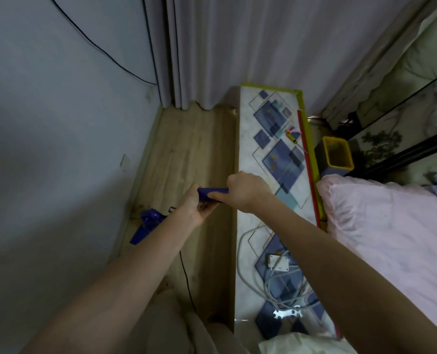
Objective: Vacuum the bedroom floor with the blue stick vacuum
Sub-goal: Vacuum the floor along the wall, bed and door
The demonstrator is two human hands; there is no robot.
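Both my hands hold the blue stick vacuum's handle (212, 193) over a narrow strip of wooden floor (186, 154). My left hand (195, 206) grips the handle from below and to the left. My right hand (245, 191) curls round its right end. The vacuum's blue head (146, 227) sits on the floor by the left wall, partly hidden behind my left forearm. Its thin black cord (185, 274) trails back along the floor toward me.
A grey wall bounds the strip on the left, and curtains (212, 52) close its far end. A long patterned board (271, 175) with cables, a white box and small tools lies to the right. Beyond it are a pink-covered bed (391, 226) and a yellow bin (337, 152).
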